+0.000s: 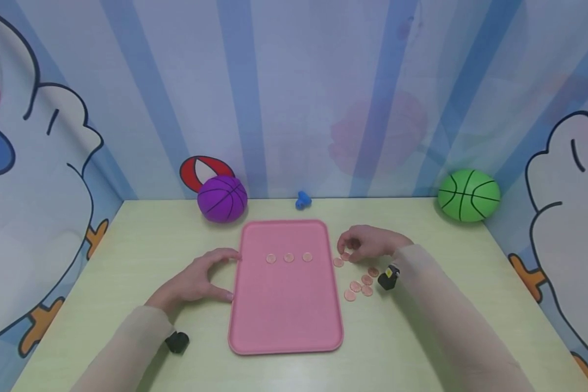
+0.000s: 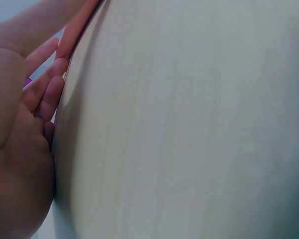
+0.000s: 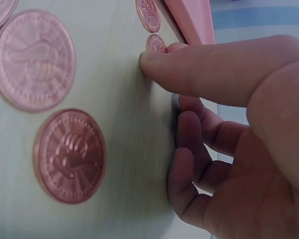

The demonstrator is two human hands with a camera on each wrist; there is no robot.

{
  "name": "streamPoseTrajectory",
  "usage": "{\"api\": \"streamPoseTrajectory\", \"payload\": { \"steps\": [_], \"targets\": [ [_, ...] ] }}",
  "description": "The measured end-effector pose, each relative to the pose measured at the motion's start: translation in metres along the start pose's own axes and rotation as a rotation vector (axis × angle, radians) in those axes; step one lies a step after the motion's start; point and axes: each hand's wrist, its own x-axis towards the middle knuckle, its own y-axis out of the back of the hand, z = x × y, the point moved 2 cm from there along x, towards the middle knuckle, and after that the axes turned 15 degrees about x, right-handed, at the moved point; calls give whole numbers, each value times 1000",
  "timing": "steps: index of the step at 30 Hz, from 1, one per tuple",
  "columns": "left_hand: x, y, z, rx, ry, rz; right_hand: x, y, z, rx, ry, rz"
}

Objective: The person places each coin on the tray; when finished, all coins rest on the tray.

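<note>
A pink tray point(image 1: 286, 310) lies on the table, bearing a row of three copper-coloured coins point(image 1: 288, 257). At its left edge my left hand point(image 1: 194, 279) is spread, thumb and fingertips touching the rim; the left wrist view has the thumb in front and the fingers partly hidden. Just right of the tray, my right hand point(image 1: 371, 243) pinches a coin point(image 3: 155, 43) between thumb and index finger, low over the table, its other fingers loosely bent. Another coin point(image 1: 338, 262) lies beside this one, against the tray's right side.
Several loose coins point(image 1: 355, 286) lie near the right wrist. Behind the tray are a purple ball point(image 1: 222, 198) and a small blue object point(image 1: 302, 200). A green ball point(image 1: 469, 195) sits at the back right corner. A printed curtain point(image 1: 304, 98) stands along the table's back edge.
</note>
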Motion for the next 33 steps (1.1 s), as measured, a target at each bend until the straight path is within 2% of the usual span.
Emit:
{"api": "streamPoseTrajectory", "payload": {
  "steps": [21,33],
  "targets": [
    [1,0,-1,1,-14,10,0,3,-1,-62,39,-35],
    [1,-1,-2,3,-13,9,-1,1,0,-65,42,-6]
  ]
}}
